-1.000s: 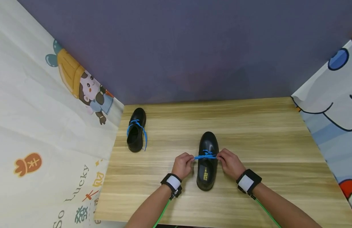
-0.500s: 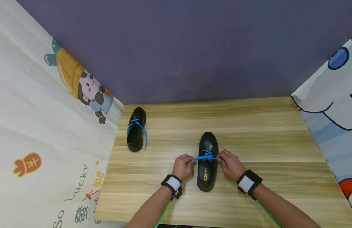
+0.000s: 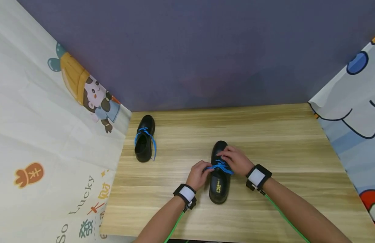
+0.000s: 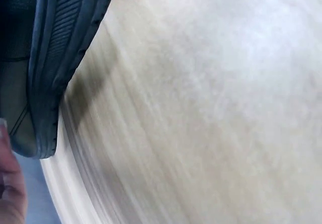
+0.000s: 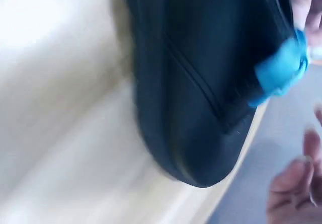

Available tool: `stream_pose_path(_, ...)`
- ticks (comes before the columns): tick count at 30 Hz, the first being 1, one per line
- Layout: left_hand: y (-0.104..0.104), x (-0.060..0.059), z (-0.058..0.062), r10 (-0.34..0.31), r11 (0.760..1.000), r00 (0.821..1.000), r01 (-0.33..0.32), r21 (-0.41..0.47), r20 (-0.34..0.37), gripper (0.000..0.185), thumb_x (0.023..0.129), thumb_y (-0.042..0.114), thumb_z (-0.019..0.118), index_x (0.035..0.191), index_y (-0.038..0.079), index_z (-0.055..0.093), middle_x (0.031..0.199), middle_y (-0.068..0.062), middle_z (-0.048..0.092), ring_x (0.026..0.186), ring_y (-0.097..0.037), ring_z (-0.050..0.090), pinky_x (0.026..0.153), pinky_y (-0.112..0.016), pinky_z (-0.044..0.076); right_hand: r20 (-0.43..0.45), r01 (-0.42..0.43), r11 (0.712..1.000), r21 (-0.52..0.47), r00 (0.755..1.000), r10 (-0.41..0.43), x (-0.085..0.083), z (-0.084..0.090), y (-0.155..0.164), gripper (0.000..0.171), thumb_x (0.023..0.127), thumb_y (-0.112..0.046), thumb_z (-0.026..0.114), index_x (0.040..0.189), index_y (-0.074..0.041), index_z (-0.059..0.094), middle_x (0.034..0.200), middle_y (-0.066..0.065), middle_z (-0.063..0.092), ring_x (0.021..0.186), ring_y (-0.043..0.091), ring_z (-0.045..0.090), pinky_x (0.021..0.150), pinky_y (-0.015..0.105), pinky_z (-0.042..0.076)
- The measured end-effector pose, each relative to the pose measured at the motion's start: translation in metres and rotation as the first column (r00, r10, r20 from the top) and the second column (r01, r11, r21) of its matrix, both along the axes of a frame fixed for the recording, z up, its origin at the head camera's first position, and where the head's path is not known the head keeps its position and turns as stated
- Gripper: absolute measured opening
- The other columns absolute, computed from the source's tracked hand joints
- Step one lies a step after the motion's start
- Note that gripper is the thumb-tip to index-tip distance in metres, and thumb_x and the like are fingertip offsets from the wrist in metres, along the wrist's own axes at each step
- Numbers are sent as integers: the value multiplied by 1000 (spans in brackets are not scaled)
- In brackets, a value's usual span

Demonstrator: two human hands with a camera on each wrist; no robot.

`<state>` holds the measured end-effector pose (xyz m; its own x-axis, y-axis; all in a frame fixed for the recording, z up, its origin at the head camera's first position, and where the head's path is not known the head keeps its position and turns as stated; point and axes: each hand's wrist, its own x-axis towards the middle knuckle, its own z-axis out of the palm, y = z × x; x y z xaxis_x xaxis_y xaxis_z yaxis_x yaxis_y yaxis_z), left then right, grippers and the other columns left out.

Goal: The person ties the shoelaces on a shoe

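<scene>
A black leather shoe [image 3: 219, 185] lies upright in front of me, toe pointing away, with a blue shoelace [image 3: 221, 166] tied across its opening. My left hand [image 3: 198, 176] pinches the lace at the shoe's left side; only some of its fingers [image 4: 11, 189] show in the left wrist view. Over the front of the shoe, above the lacing, is my right hand [image 3: 238, 162]. In the right wrist view its fingers [image 5: 294, 183] are loosely bent and apart from the blue lace [image 5: 282, 68]. A lace end hangs free at the shoe's right side.
A second black shoe [image 3: 144, 143], its blue lace hanging loose, stands at the far left of the wooden table [image 3: 272, 135]. A dark blue-grey panel [image 3: 211, 57] rises behind the table. Printed curtains [image 3: 29, 128] flank both sides.
My right hand has let go of the lace at the shoe's right side and moved forward and left over the lacing. My left hand has shifted slightly right, still pinching.
</scene>
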<state>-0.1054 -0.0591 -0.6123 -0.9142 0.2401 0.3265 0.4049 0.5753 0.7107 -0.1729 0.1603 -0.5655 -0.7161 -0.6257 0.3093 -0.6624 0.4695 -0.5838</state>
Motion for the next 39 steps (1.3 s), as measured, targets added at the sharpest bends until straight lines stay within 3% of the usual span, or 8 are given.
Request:
stream_pose_path(3, -1, 0, -1, -2, 1000, 997, 2, -7, -74, 6, 93, 10, 71, 98, 8, 74, 93, -2, 68, 84, -13, 66, 75, -21, 53, 70, -129, 983, 130, 990, 121, -16, 9, -16, 21, 97, -5, 64, 114, -10, 75, 91, -2, 52, 81, 14, 41, 72, 31, 38)
stream_pose_path(7, -1, 0, -4, -26, 999, 990, 22, -28, -140, 6, 92, 6, 71, 97, 6, 75, 91, -2, 66, 83, -13, 66, 75, -18, 52, 134, -291, 919, 265, 955, 264, -25, 12, -29, 17, 98, -11, 64, 108, -13, 78, 88, -4, 47, 80, 12, 33, 72, 27, 34)
stream_pose_path(10, -2, -1, -3, -33, 999, 986, 29, -27, -163, 5, 91, 5, 72, 95, 5, 74, 90, -2, 65, 82, -12, 65, 76, -17, 52, 135, -362, 888, 285, 932, 336, -27, 13, -32, 14, 95, -11, 67, 101, -14, 79, 86, -4, 44, 80, 13, 30, 71, 27, 32)
stream_pose_path(15, -2, 0, 1, -45, 999, 985, 42, -20, -166, 4, 91, 4, 72, 94, 6, 74, 89, -2, 64, 82, -13, 65, 75, -18, 52, 171, -411, 868, 278, 911, 376, -29, 19, -34, 11, 92, -10, 69, 95, -15, 79, 86, -4, 45, 80, 13, 32, 71, 26, 31)
stream_pose_path(21, -4, 2, 0, -74, 997, 986, 69, -37, -147, 3, 93, 7, 71, 93, 7, 74, 89, -1, 64, 81, -11, 64, 75, -16, 51, 280, -478, 808, 346, 874, 397, -30, 24, -36, 13, 95, -12, 65, 100, -15, 77, 92, -5, 47, 82, 11, 33, 73, 26, 34)
stream_pose_path(24, -5, 0, 2, -80, 996, 985, 75, -39, -151, 4, 94, 8, 70, 93, 6, 73, 89, 0, 64, 81, -10, 64, 75, -15, 50, 304, -463, 816, 347, 878, 370, -31, 24, -39, 10, 94, -12, 66, 97, -16, 75, 91, -6, 47, 83, 11, 35, 73, 25, 36)
stream_pose_path(30, -5, 0, 2, -74, 997, 983, 70, -30, -167, 5, 94, 9, 69, 93, 6, 73, 90, -1, 65, 82, -11, 64, 76, -16, 50, 306, -439, 866, 240, 881, 362, -32, 20, -39, 8, 93, -6, 68, 91, -14, 69, 89, -3, 58, 85, 11, 51, 78, 28, 45)
stream_pose_path(39, -1, -2, -2, -28, 999, 993, 31, 18, -118, 4, 90, 5, 73, 94, 7, 73, 88, -2, 68, 80, -12, 65, 74, -17, 51, 329, -368, 922, 121, 891, 313, -37, 10, -32, 9, 96, -6, 66, 92, -13, 70, 93, -4, 68, 86, 9, 62, 77, 30, 51)
